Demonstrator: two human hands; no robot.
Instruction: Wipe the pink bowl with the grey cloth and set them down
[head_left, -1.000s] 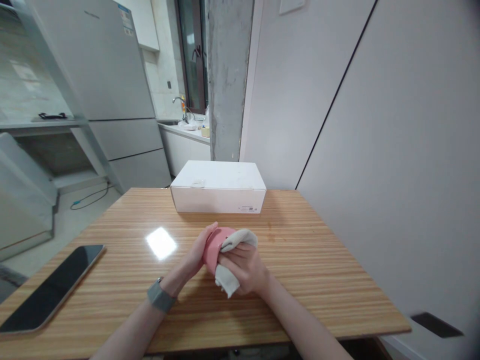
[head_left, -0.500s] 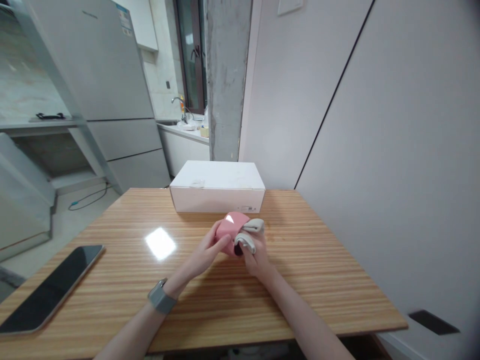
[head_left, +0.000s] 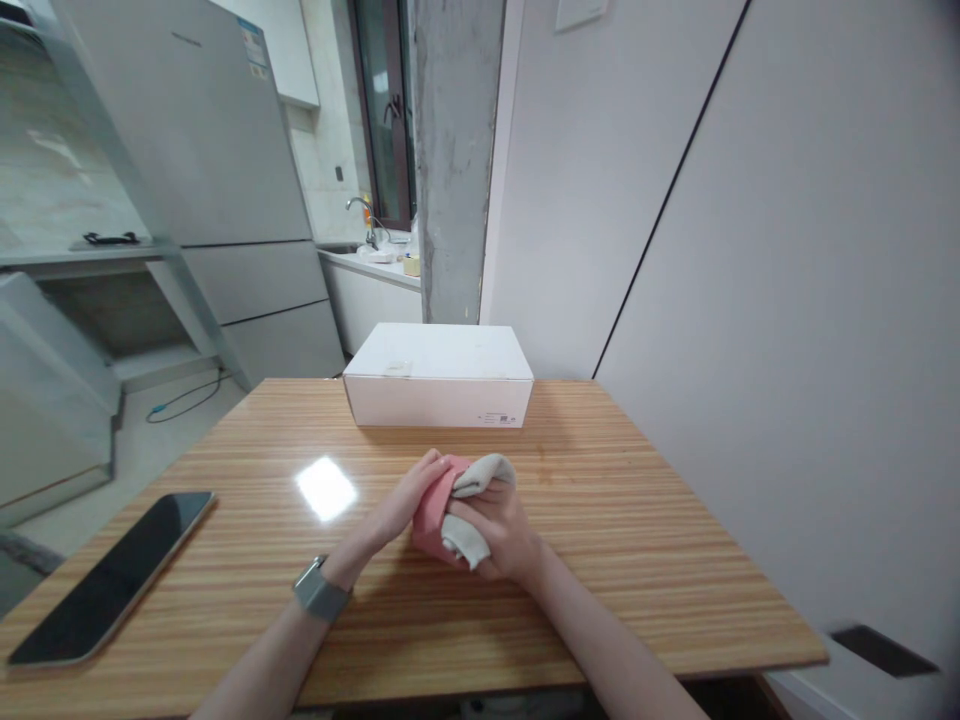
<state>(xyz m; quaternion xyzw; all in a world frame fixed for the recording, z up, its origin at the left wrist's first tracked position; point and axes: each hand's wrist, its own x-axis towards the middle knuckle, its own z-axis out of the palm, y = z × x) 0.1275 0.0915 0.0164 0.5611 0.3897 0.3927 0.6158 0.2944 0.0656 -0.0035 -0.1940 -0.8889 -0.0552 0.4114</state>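
Observation:
My left hand (head_left: pixel 412 495), with a grey watch (head_left: pixel 321 590) on the wrist, is closed around the left side of a pink rounded object (head_left: pixel 430 522). Its exact kind is hard to tell, as the hands and cloth hide much of it. Bunched in my right hand (head_left: pixel 501 525) is a pale grey cloth (head_left: pixel 466 540), pressed against the pink object. One fold of the cloth loops above the fingers and another hangs below them.
Beyond the hands, a white box (head_left: pixel 439 400) stands at the far edge of the wooden table (head_left: pixel 637 560). A large dark-screened tablet or phone (head_left: pixel 112 575) lies at the left. A pale wall (head_left: pixel 787 300) borders the table's right side.
Both hands have drawn the pink object slightly nearer and to the left. It has turned, and the cloth now covers more of its near side.

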